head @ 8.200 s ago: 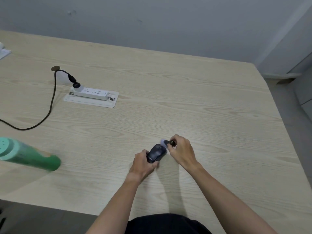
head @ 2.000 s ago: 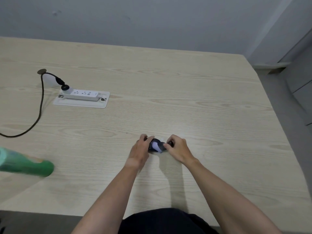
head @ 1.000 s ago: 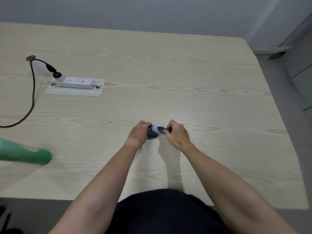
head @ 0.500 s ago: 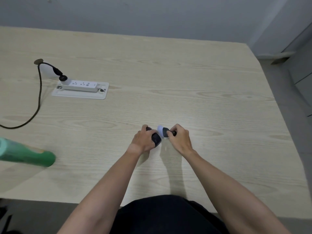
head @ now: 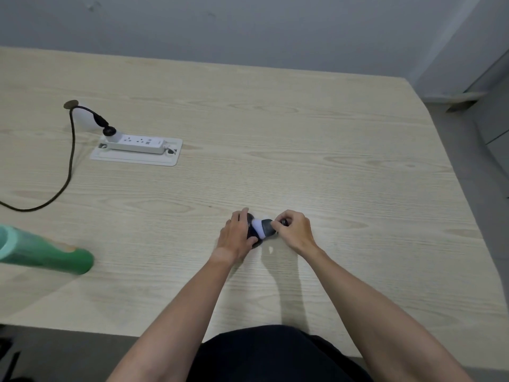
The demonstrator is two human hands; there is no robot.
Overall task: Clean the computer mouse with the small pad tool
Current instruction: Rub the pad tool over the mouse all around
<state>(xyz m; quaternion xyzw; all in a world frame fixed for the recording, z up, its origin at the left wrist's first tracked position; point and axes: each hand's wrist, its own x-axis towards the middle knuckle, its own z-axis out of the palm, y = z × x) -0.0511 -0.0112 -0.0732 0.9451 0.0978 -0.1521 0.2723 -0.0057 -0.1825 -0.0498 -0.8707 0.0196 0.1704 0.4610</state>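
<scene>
Left hand [head: 236, 236] clamps the mouse [head: 251, 235] to the table [head: 330, 161]; right hand [head: 294, 229] pinches the pad tool [head: 263, 228]. Gentle, short strokes seem best.

so the black computer mouse [head: 251, 232] sits just below the middle of the frame on the light wood counter [head: 330, 166], mostly hidden, and the small pad tool [head: 263, 228], dark grey body with a pale lavender-white pad, is tilted with the pad end touching the mouse
</scene>
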